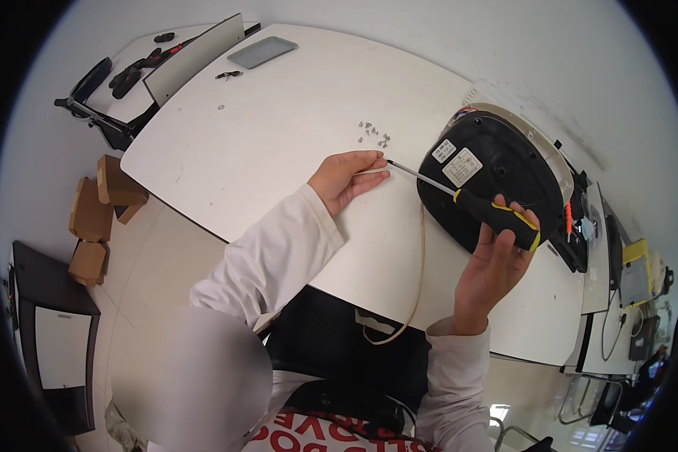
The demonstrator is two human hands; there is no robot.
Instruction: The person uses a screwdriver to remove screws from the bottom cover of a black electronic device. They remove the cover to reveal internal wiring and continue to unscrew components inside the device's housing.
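My right hand (497,256) is wrapped round the black and yellow handle of a screwdriver (435,183). Its shaft points left, and the tip reaches the fingertips of my left hand (348,179). The left thumb and forefinger are pinched together at that tip; whatever sits between them is too small to make out. Just beyond the left fingers, a loose group of small screws (373,132) lies on the white table (294,143). Under and behind the screwdriver rests a rounded appliance with a black base (497,154) facing up, two white labels on it and a beige rim.
A pale cord (420,279) runs from the appliance over the table's near edge. A grey tray (263,52) and a short black cable (229,74) lie at the far left. Cardboard boxes (90,209) stand on the left floor. An orange tool (569,221) shows beside the appliance.
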